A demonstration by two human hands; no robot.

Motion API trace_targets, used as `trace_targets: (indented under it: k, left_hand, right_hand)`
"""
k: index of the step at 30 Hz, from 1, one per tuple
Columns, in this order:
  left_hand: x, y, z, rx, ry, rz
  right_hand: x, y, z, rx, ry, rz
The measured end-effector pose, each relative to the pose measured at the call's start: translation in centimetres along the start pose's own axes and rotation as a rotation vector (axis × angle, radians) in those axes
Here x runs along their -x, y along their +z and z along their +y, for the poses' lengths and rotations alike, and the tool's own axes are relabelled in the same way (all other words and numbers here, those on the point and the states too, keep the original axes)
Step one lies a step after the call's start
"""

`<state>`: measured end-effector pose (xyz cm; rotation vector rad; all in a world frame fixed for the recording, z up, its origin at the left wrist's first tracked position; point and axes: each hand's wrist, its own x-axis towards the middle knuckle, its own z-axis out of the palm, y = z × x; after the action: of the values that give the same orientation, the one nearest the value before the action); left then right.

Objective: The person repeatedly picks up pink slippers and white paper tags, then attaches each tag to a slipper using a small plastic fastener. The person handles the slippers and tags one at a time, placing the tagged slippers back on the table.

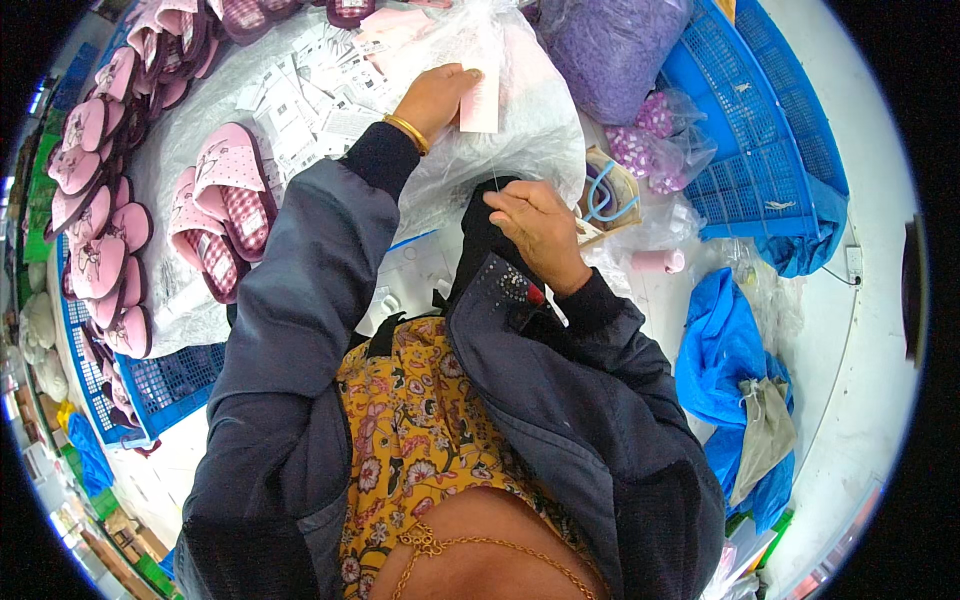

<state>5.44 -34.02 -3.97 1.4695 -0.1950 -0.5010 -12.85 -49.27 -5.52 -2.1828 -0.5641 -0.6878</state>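
Note:
My left hand [432, 102] pinches a pale pink card tag [481, 106] between thumb and fingers, above a white plastic sheet [540, 110]. Closer to my body on the right, my right hand [540, 232] has its fingers drawn together in a pinch. A thin, pale strand rises from those fingertips toward the tag; whether it is thread or a needle is too fine to tell. Printed white paper labels [300, 112] lie scattered left of the tag. Two pink slippers [228, 175] with checked insoles rest on the sheet beside my left forearm.
Many pink slippers [98, 255] are piled along the left edge. A bag of purple material [615, 55] and blue plastic crates [745, 140] stand at the far right. Nearer are a pink thread spool [657, 261], an open box [612, 190] and a blue plastic bag [718, 345].

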Motion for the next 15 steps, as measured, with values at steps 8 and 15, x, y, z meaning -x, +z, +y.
trace_targets:
  k: [8,15]
  left_hand:
    - [-0.9,-0.3,-1.5,-0.047,0.068,0.046]
    - [2.1,-0.1,1.4,0.013,0.027,-0.141]
  right_hand:
    - [-2.1,-4.6,-8.2,-0.191,-0.219,-0.157]
    - [-1.9,-5.5,-7.3,-0.677,0.530,-0.306]
